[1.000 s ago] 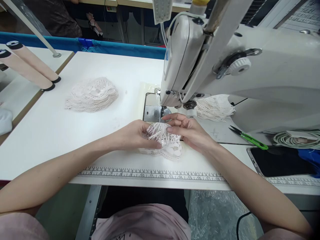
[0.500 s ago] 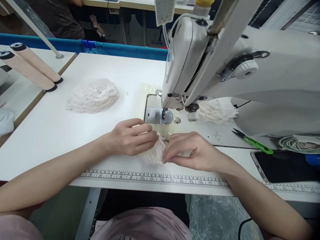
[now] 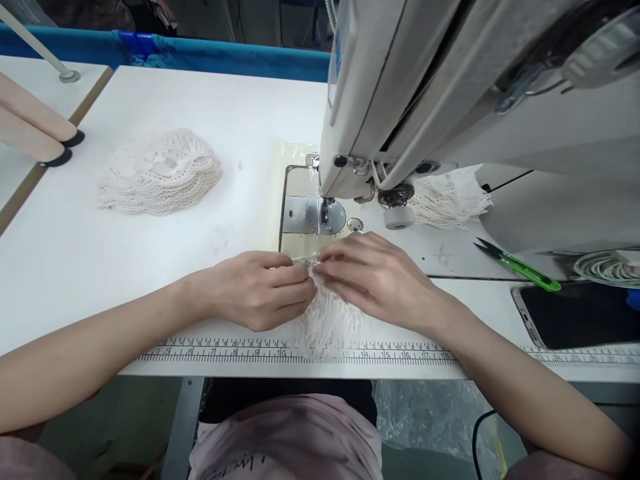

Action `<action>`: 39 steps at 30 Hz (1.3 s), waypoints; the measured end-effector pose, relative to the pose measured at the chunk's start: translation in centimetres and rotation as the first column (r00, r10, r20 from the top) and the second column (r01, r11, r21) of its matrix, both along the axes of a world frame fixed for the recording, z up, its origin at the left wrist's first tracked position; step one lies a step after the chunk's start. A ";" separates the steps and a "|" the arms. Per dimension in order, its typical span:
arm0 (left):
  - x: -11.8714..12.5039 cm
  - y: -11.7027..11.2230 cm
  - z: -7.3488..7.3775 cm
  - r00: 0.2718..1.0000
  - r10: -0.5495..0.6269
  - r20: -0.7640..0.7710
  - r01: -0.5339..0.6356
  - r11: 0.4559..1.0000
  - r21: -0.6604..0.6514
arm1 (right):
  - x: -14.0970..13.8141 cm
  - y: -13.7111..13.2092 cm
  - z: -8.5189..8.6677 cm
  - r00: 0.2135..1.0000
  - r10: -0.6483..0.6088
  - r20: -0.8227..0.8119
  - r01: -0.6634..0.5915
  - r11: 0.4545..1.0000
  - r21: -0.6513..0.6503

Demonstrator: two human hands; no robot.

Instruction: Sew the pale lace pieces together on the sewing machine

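Observation:
A small piece of white lace (image 3: pixel 331 325) lies on the white table (image 3: pixel 100 260) just in front of the sewing machine's needle plate (image 3: pixel 309 217). My left hand (image 3: pixel 260 290) and my right hand (image 3: pixel 373 277) meet over its far edge, each pinching the lace with closed fingers. The lace fans out toward me over the printed ruler (image 3: pixel 240 351) at the table's front edge. The presser foot (image 3: pixel 324 212) stands a short way beyond my fingertips.
The white sewing machine (image 3: pixel 450 87) fills the upper right. A stack of lace pieces (image 3: pixel 157 173) lies at the left, another (image 3: pixel 453 197) behind the machine head. Green-handled snips (image 3: pixel 520 265) and a dark phone (image 3: pixel 575 313) lie at the right. Two cardboard tubes (image 3: pixel 35 130) lie far left.
My head has moved closer and lower. Both hands shifted the lace slightly toward the needle plate, and the right hand went from lying over the lace to pinching its far edge beside the left.

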State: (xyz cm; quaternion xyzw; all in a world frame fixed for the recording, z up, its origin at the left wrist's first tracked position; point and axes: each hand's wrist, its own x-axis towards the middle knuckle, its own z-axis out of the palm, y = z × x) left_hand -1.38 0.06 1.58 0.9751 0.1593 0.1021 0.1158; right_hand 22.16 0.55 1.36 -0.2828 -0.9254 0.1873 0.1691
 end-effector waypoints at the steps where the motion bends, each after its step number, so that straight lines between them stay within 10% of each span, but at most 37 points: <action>1: -0.1 0.0 -0.2 1.000 -0.012 0.015 0.011 0.998 0.065 | 0.0 0.0 -0.2 0.999 -0.018 0.039 0.015 0.996 0.082; 10: -0.3 0.3 -1.2 0.998 0.037 0.044 -0.055 0.839 0.542 | 0.6 0.3 -0.7 0.962 -0.220 0.164 0.121 0.877 0.465; 39: -1.2 1.0 -1.4 0.993 0.094 -0.074 -0.067 0.948 0.312 | 0.4 -0.2 -1.0 0.916 -0.336 0.217 0.198 0.852 0.486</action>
